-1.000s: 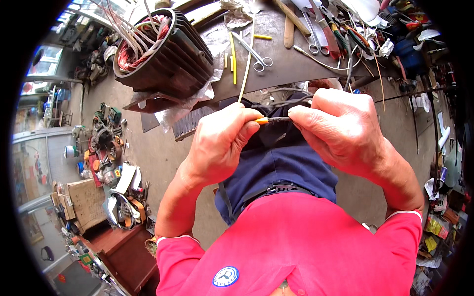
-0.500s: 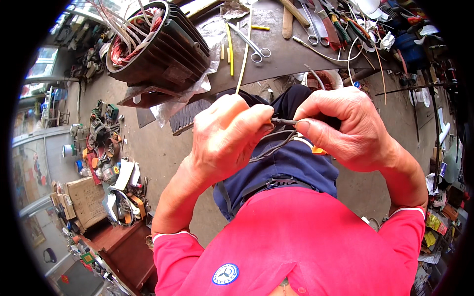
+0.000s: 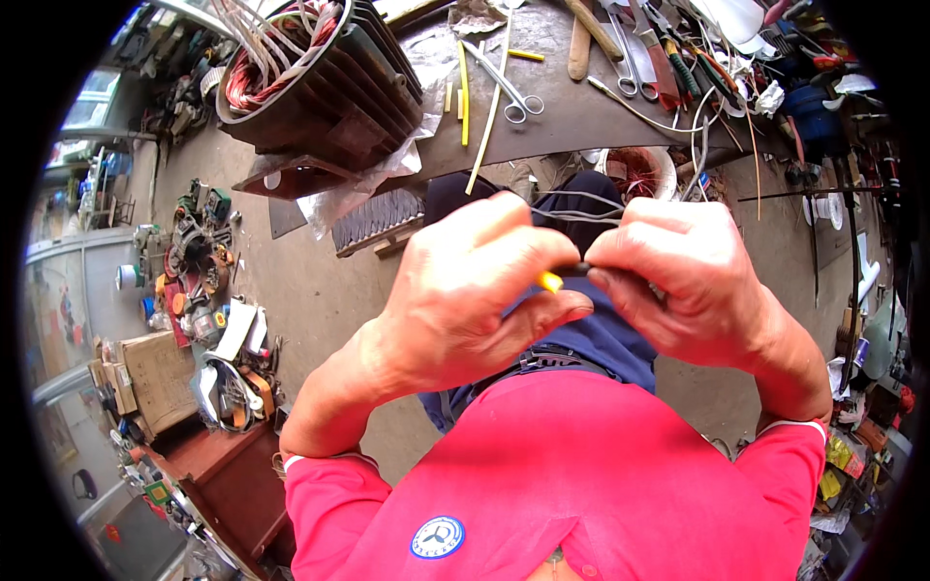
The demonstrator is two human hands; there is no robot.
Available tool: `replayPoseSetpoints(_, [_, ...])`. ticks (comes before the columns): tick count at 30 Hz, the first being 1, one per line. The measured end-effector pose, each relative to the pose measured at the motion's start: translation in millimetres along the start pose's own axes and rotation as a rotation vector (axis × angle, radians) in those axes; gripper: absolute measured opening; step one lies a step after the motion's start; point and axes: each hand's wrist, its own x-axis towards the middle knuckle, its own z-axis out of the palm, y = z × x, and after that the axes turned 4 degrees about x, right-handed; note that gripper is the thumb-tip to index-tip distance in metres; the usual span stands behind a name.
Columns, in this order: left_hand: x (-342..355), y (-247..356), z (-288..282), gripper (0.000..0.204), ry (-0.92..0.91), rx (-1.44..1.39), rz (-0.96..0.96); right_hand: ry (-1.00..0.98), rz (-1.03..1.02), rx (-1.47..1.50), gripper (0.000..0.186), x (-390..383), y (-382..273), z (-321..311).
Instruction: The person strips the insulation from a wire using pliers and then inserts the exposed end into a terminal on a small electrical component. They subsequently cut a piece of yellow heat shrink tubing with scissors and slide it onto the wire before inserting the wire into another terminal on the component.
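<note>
Both grips are closed and meet above my lap. My left hand (image 3: 475, 295) curls around a short yellow tube (image 3: 550, 282), whose end shows beside the thumb; my right hand (image 3: 693, 290) pinches a dark wire (image 3: 576, 270), which bridges the narrow gap to the left fingertips. Thin grey wires (image 3: 581, 212) run behind the knuckles. The work appears partway along: tube and wire are in hand together, but my fingers hide whether one encloses the other, and no covered stretch of wire is visible, so the fitting seems unfinished.

Beyond, on the dark bench (image 3: 567, 118), lie more yellow tubes (image 3: 465, 102), a pair of scissors (image 3: 512, 94) and, toward the right, tangled tools. At the left sits a finned motor housing (image 3: 373, 111), bundled wires rising from its mouth. Below the bench's edge is a white bucket (image 3: 666, 172). Farther left, a cardboard box (image 3: 160, 387) stands beside a red-brown cabinet (image 3: 232, 484), with glass panels behind.
</note>
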Motion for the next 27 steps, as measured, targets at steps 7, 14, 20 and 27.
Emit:
replayPoseSetpoints(7, [-14,0,-1,0.015,-0.173,-0.111,-0.014,-0.106,-0.097,0.03,0.02,-8,-4,6])
replayPoseSetpoints(14, [-73,-18,-32,0.018,-0.123,-0.175,-0.436,0.007,-0.034,0.062,0.013,-13,2,-24])
replayPoseSetpoints(20, [-104,-62,-48,0.021,0.159,0.319,-0.589,0.069,0.009,0.116,0.008,-12,-1,-30])
replayPoseSetpoints(27, [-76,-30,-39,0.013,0.342,0.259,-0.498,-0.004,0.046,0.107,0.011,-5,-8,-18])
